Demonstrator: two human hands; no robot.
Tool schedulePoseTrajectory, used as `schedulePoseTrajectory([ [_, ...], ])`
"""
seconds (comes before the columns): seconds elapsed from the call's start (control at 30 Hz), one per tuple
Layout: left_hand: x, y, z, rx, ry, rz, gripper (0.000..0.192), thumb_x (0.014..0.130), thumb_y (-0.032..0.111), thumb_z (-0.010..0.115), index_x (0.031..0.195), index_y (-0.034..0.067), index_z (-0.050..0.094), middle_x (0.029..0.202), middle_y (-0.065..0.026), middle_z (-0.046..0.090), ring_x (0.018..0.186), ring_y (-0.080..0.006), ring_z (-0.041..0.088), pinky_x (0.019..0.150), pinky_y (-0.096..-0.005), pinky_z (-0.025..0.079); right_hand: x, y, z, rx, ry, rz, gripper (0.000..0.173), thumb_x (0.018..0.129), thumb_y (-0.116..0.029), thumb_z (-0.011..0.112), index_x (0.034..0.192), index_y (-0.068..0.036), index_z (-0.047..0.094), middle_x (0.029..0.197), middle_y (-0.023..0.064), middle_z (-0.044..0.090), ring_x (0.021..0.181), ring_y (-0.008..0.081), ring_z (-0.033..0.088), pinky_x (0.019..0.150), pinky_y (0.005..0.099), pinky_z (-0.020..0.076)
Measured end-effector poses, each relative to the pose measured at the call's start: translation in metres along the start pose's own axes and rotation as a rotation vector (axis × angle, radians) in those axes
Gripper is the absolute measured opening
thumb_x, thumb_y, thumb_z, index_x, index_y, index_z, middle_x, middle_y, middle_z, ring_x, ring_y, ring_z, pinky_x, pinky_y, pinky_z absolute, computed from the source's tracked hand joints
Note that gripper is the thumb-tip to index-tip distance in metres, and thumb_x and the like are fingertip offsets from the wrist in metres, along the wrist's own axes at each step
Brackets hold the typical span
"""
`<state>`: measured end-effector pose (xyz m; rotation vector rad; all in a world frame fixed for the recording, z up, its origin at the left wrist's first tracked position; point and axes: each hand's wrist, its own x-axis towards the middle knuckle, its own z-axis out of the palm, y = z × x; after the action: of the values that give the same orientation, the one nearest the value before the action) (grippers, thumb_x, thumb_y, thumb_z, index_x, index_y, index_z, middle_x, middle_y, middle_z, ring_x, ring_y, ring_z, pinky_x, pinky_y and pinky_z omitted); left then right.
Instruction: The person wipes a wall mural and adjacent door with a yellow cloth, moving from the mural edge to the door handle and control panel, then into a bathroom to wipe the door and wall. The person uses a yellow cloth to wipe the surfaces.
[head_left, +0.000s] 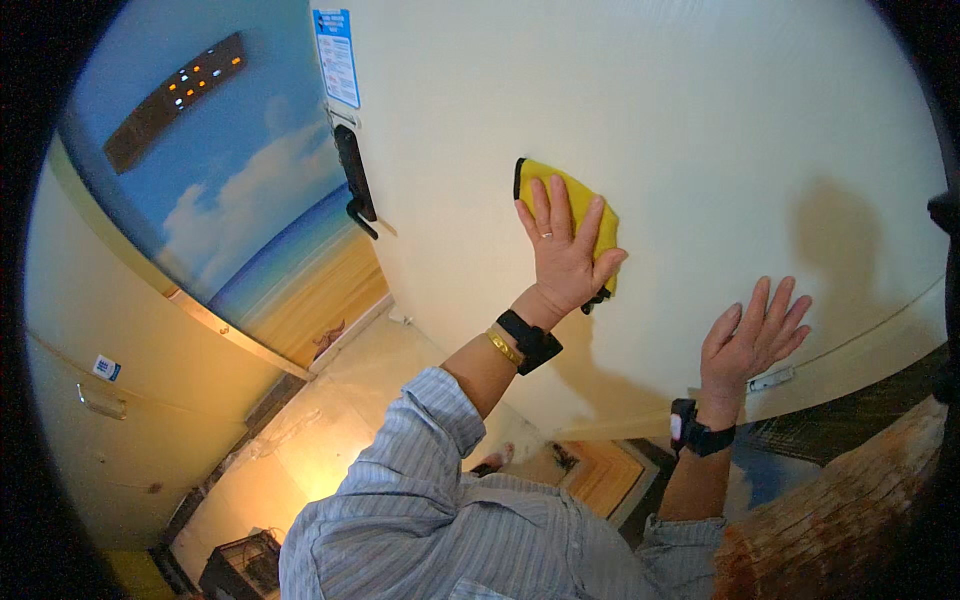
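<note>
My left hand presses a yellow cloth with black edging flat against a large pale door. Its fingers are spread over the cloth, and the thumb reaches past the cloth's right edge. A ring, a gold band and a black wrist strap are on that arm. To the right and lower, my right hand is empty, fingers apart, near the door's lower part; whether it touches the surface I cannot tell. A black strap circles its wrist too. Shadows fall across the door.
A black lever handle juts from the door's left side, below a printed notice. Left stands a beach mural and another pale panel with a metal handle. A wood-textured surface rises at lower right; a dark box sits lower left.
</note>
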<state>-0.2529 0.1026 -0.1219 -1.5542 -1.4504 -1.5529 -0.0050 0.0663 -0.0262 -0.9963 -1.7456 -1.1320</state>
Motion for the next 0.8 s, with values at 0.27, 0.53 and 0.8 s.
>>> schedulePoseTrajectory([
  [0.27, -0.149, -0.048, 0.041, -0.076, -0.059, -0.141, 0.075, 0.094, 0.050, 0.057, 0.148, 0.001, 0.037, 0.160, -0.0350, 0.006, 0.146, -0.0574, 0.003, 0.112, -0.0726, 0.006, -0.015, 0.004, 0.011, -0.044, -0.025, 0.005, 0.046, 0.103, -0.028, 0.040, 0.143, -0.007, 0.049, 0.154, 0.0209, 0.040, 0.144, 0.0498, 0.028, 0.115, 0.0641, 0.0128],
  [0.53, -0.250, -0.025, 0.032, -0.355, -0.289, -0.813, 0.084, 0.099, 0.036, 0.053, 0.157, -0.003, 0.006, 0.162, -0.0298, -0.012, 0.151, -0.0464, -0.009, 0.121, -0.0541, 0.005, -0.017, 0.005, 0.007, -0.107, -0.054, -0.015, 0.047, 0.103, -0.029, 0.040, 0.143, -0.006, 0.047, 0.153, 0.0235, 0.039, 0.144, 0.0510, 0.028, 0.115, 0.0644, 0.0138],
  [0.8, -0.194, 0.008, 0.022, -0.223, -0.271, -0.172, 0.078, 0.095, 0.050, 0.058, 0.150, 0.001, 0.032, 0.160, -0.0359, 0.003, 0.144, -0.0612, 0.002, 0.111, -0.0742, 0.008, -0.019, 0.004, -0.001, -0.079, -0.056, -0.027, 0.044, 0.102, -0.023, 0.044, 0.142, -0.004, 0.048, 0.154, 0.0213, 0.039, 0.147, 0.0474, 0.024, 0.118, 0.0640, 0.0117],
])
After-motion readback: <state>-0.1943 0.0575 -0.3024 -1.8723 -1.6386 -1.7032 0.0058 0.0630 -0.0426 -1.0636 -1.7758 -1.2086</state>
